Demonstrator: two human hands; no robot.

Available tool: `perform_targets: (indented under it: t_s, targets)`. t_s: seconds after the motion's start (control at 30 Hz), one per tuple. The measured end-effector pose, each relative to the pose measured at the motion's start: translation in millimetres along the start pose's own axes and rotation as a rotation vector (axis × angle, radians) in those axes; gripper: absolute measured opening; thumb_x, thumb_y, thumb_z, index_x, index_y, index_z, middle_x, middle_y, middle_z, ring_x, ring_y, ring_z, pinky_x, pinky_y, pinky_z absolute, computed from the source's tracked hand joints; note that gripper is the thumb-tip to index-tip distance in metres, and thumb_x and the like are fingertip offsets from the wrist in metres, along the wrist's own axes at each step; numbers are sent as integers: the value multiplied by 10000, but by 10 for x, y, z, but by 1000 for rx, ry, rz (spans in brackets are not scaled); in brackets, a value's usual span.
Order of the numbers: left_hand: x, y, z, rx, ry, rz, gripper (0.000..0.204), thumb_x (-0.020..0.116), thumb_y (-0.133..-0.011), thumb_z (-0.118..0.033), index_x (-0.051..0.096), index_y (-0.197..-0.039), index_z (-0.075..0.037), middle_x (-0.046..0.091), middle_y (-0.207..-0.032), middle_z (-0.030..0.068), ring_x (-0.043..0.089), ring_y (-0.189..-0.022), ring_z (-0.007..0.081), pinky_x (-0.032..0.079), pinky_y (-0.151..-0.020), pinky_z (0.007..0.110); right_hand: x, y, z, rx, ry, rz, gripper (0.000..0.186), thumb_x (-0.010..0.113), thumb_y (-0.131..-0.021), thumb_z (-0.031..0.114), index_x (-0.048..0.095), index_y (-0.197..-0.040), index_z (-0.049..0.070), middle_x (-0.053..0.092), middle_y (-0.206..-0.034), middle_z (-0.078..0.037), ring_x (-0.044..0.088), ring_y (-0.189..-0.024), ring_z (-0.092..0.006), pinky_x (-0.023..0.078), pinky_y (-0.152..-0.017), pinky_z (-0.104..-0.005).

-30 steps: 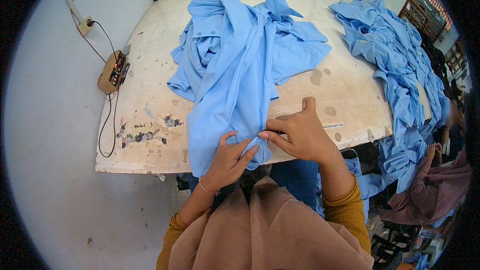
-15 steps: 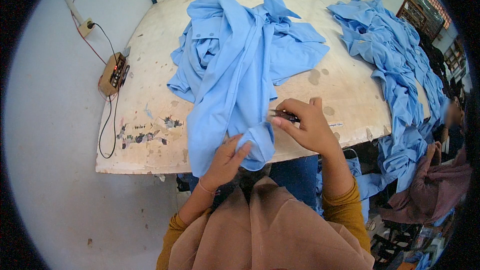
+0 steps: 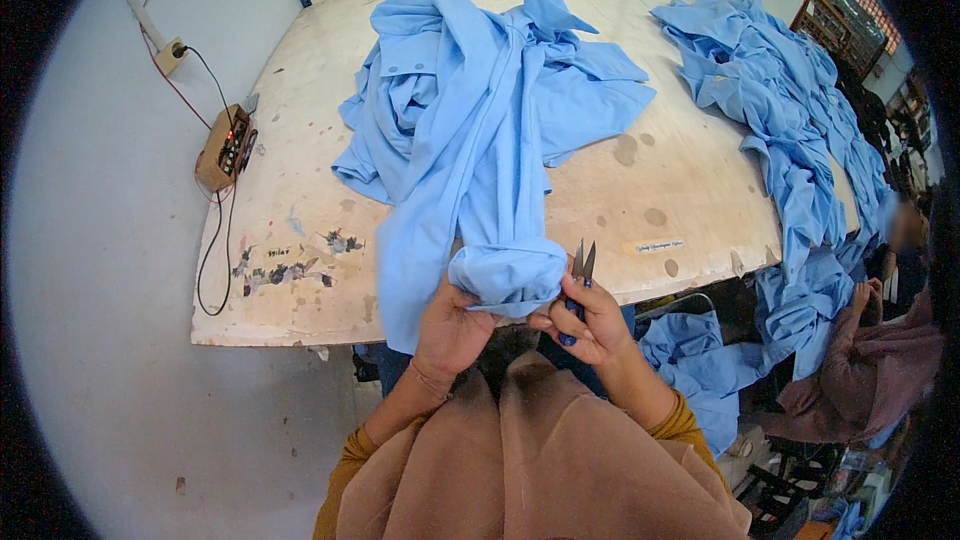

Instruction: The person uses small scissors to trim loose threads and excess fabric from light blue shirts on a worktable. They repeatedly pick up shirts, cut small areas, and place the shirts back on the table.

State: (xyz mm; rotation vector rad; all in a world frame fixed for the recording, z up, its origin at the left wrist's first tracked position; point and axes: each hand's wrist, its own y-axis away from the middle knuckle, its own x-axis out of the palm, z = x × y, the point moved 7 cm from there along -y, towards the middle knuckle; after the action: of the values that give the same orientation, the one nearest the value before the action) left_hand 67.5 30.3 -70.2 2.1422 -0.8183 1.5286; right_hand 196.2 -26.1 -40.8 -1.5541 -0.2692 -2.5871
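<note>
Blue garment (image 3: 470, 120): heaped loosely on the table (image 3: 700, 170), left of middle, one tube of cloth reaching the near edge.
Left hand (image 3: 452, 330): fingers closed on the tube's left side.
Bunched end (image 3: 508, 270): gathered up between both hands; work here looks unfinished, the garment lying unfolded.
Right hand (image 3: 600, 325): fingers wrapped round small scissors (image 3: 589, 262), blades parted, pointing far.
Right-side pile (image 3: 770, 80): more blue cloth; finished or waiting, I cannot tell.
</note>
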Motion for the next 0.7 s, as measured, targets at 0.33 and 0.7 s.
perform_targets:
  t_s: [0.33, 0.7]
  targets:
    - [178, -91, 65, 8, 430, 165, 511, 390, -935, -96, 379, -1440, -21, 523, -1397, 172, 521, -1289, 296, 446, -1082, 474, 36, -107, -219, 38, -433, 82, 295, 336, -1048, 255, 555, -1030, 59, 385, -447, -20, 349, -398, -120, 429, -748, -322]
    - [369, -22, -60, 131, -259, -37, 573, 586, -920, -111, 373, -1447, -36, 533, -1377, 125, 530, -1270, 266, 456, -1055, 413, -159, -47, 95, -205, 234, -89, 326, 709, -847, 68, 553, -1133, 47, 608, -897, 5, 473, -550, -51, 464, -666, -246]
